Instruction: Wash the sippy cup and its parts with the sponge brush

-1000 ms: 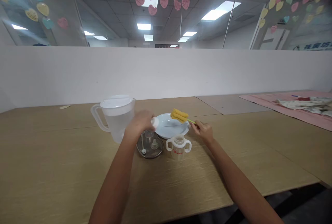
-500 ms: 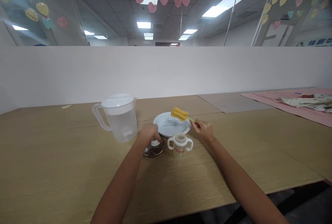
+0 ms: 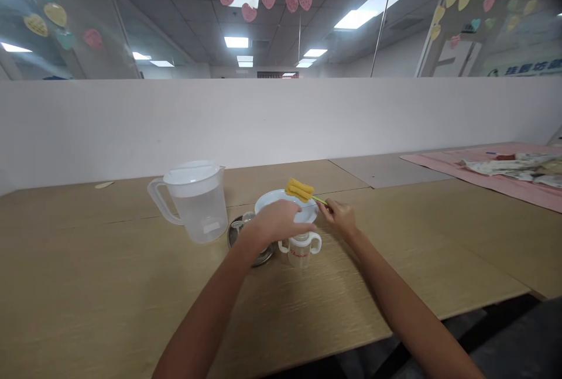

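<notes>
My right hand (image 3: 340, 217) grips the thin green handle of a yellow sponge brush (image 3: 300, 190), whose head is held over a white plate (image 3: 262, 201). Over the rim of a clear baby bottle (image 3: 300, 257) with two white side handles, my left hand (image 3: 281, 222) is spread with thumb and fingers apart; whether it touches the bottle I cannot tell. Beneath my left wrist lies a round metal tray (image 3: 232, 242) holding small clear and white parts (image 3: 247, 218), partly covered by the hand.
A lidded translucent pitcher (image 3: 199, 206) stands left of the tray. Far right, a pink cloth (image 3: 439, 162) bears crumpled fabric (image 3: 504, 167). A white wall (image 3: 281, 121) rises behind the wooden table (image 3: 132, 291), whose front edge shows at lower right.
My left hand has left the metal tray, moved right and spread its fingers over the bottle. My right hand still holds the sponge brush. The view has shifted slightly.
</notes>
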{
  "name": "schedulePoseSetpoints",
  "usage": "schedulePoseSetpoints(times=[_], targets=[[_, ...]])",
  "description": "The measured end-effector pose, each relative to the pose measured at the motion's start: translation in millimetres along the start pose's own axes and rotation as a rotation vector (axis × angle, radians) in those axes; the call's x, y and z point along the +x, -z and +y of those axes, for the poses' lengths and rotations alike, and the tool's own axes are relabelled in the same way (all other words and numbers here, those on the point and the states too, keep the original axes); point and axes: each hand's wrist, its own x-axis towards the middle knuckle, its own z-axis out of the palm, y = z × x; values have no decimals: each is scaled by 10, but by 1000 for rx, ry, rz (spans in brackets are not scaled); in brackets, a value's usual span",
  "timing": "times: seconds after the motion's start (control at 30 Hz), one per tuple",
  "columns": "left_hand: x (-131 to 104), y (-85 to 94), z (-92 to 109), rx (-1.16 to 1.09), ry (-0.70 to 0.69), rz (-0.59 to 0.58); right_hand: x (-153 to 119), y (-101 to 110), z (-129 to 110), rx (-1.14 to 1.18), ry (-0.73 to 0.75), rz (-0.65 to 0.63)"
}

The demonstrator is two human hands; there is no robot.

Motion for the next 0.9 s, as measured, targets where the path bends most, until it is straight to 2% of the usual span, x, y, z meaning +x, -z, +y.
schedulePoseSetpoints(times=[0.1,0.27,0.4,0.53,0.6,0.77,0.9], targets=[[39,-135,123,-4,-131,-84,-4,-10,12,-17,-7,-9],[119,-314,96,132,-129,-119,-7,-13,7,-29,-13,7],[129,-332,47,99,-118,-148,-8,-5,-6,-23,-27,1],[121,-252,13,2,-147,-138,-3,8,-9,-19,-26,4],[99,-159,-24,-67,-182,-82,6,20,-7,-31,-42,16],[17,99,-201,-260,-207,174,43,58,-14,-23,-100,86],[46,138,-370,-283,-134,434,64,89,-52,29,-101,122]])
